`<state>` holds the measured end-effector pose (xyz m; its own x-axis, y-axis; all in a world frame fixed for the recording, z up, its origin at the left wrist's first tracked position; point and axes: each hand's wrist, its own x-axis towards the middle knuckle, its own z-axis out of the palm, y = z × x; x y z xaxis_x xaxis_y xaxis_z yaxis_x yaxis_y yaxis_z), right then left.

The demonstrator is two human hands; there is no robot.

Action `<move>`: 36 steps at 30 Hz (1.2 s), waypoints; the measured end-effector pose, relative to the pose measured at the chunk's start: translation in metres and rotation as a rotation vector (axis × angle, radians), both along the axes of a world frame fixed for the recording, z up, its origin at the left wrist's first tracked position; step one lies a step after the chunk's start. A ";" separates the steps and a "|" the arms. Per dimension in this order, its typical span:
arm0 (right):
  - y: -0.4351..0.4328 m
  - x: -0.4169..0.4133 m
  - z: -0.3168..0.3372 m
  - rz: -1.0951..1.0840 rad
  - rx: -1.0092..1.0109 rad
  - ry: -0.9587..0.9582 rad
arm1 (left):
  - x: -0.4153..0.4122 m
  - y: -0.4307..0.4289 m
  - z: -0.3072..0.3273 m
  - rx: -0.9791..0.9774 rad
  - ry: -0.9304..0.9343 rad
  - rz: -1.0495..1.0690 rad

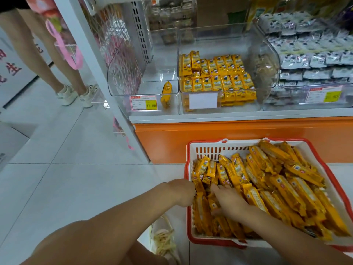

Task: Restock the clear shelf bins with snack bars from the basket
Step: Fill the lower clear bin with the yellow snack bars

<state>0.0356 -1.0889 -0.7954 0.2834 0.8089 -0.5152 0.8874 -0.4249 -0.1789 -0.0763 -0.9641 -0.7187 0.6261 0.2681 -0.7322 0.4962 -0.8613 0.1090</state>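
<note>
Gathering a handful looks to be the step in hand. At 4 o'clock in our view the red-and-white basket [187,161] sits on the floor, heaped with yellow snack bars [277,188], none of them lifted clear yet. Our left hand [182,192] curls over the basket's 9 o'clock rim. Its fingertips are buried among the bars, so we cannot tell whether they clamp anything. Our right hand [228,202] lies with fingers fairly straight against an upright bundle of bars [210,169], probably squaring it against the left so several come up together.

Up at 12 o'clock the middle clear bin [210,41] holds neat rows of matching yellow bars with room above them. At 11 o'clock the left bin [152,77] has a single bar [166,91], so it seems the neediest. The right bin [267,69], at 2 o'clock, is stacked with white packets [315,60] and likely needs none. A bystander's legs [57,64] stand at 10 o'clock, well apart.
</note>
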 end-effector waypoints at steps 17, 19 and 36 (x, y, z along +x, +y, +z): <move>0.015 0.048 0.069 -0.274 0.258 0.442 | 0.005 0.026 0.021 -0.281 0.134 0.316; 0.019 0.056 0.093 -0.429 0.528 0.504 | 0.007 0.026 0.031 -0.562 0.141 0.590; 0.008 0.063 0.152 -0.728 1.164 0.884 | 0.055 0.005 0.077 -1.523 -0.854 1.481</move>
